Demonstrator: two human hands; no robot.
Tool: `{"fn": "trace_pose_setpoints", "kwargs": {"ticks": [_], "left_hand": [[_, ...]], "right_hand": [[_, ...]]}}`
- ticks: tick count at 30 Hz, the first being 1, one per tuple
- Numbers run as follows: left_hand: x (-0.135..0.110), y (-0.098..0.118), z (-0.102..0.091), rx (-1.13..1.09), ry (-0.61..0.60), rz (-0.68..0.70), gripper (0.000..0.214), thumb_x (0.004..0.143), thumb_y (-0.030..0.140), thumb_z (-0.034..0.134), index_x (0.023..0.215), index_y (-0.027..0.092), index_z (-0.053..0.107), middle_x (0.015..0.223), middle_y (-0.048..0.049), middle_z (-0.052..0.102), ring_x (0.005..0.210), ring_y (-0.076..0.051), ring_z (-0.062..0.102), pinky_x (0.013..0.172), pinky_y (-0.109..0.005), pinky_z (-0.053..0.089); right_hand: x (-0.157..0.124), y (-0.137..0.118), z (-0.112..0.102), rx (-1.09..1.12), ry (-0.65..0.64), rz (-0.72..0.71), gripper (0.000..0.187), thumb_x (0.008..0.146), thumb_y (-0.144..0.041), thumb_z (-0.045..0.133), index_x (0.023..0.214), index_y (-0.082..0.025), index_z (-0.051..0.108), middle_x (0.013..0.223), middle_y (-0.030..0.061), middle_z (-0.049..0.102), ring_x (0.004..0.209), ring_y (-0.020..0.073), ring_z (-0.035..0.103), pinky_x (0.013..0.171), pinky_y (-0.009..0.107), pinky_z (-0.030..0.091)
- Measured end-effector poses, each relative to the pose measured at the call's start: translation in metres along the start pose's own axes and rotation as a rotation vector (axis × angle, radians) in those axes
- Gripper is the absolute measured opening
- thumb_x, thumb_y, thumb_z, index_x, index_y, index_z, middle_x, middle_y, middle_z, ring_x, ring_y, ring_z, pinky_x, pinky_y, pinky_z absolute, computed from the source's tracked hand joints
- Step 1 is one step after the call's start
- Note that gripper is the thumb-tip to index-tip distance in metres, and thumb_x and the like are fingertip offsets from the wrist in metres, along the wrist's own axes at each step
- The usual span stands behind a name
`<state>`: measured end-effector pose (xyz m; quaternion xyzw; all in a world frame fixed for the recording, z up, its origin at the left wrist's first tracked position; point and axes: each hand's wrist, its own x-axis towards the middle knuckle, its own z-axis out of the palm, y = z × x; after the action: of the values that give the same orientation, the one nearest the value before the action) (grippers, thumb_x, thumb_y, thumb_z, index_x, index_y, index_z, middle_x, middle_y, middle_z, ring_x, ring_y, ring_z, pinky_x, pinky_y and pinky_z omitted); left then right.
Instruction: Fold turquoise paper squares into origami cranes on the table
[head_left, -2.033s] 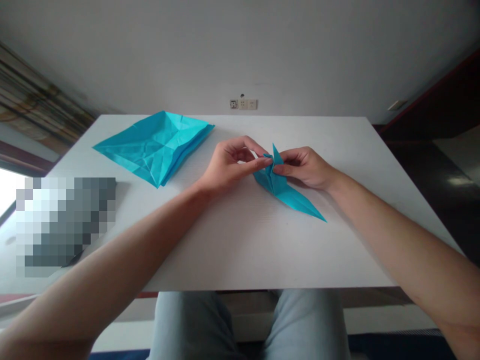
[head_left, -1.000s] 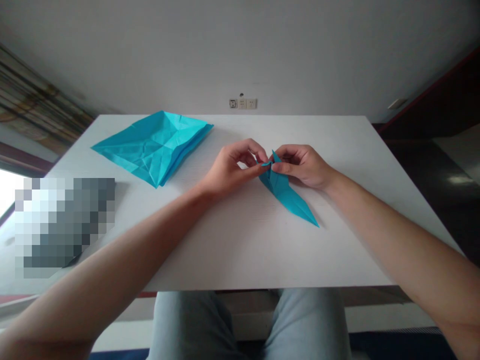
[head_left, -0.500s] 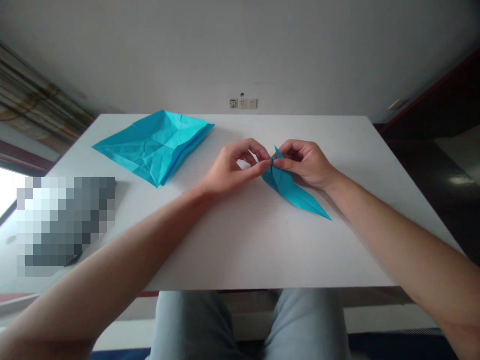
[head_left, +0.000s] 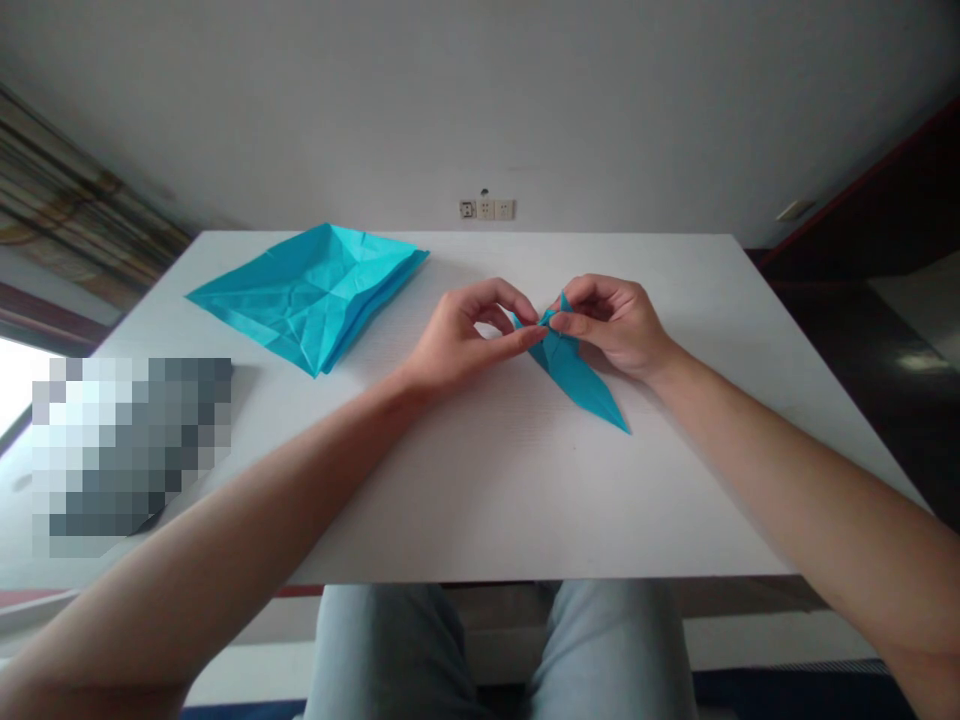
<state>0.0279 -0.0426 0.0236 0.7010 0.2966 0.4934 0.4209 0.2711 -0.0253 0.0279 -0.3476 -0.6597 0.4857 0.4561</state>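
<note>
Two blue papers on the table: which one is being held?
The narrow folded paper with the long point, pinched at its top between left hand and right hand. The wide creased sheet lies apart, untouched.

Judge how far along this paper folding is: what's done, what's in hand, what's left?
Done: the piece is folded into a narrow, pointed shape, its long tip lying on the table. In hand: the left hand and right hand both pinch its upper end. Left: that end looks unfinished, as far as I can judge; the creased sheets at far left lie untouched.
</note>
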Motion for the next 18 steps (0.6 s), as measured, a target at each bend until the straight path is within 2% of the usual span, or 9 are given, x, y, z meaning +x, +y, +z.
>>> {"fn": "trace_pose_setpoints", "kwargs": {"ticks": [12,18], "left_hand": [[0.0022,0.0006,0.0065,-0.175,0.053,-0.041,0.056,0.079,0.063,0.106,0.096,0.021,0.074,0.098,-0.0054,0.082,0.076,-0.014,0.075,0.065,-0.027,0.06],[0.0007,0.0007,0.0053,-0.172,0.043,-0.056,0.054,0.08,0.06,0.106,0.098,0.02,0.075,0.101,-0.0058,0.083,0.077,-0.014,0.078,0.068,-0.027,0.062]], "right_hand": [[0.0001,0.0026,-0.0026,-0.054,0.037,-0.036,0.054,0.068,-0.07,0.109,0.08,-0.027,0.078,0.078,-0.0002,0.068,0.077,0.0189,0.059,0.07,0.036,0.047],[0.0,0.0013,-0.002,-0.084,0.061,-0.052,0.053,0.065,-0.066,0.112,0.081,-0.028,0.08,0.076,-0.001,0.064,0.074,0.0188,0.051,0.068,0.036,0.038]]}}
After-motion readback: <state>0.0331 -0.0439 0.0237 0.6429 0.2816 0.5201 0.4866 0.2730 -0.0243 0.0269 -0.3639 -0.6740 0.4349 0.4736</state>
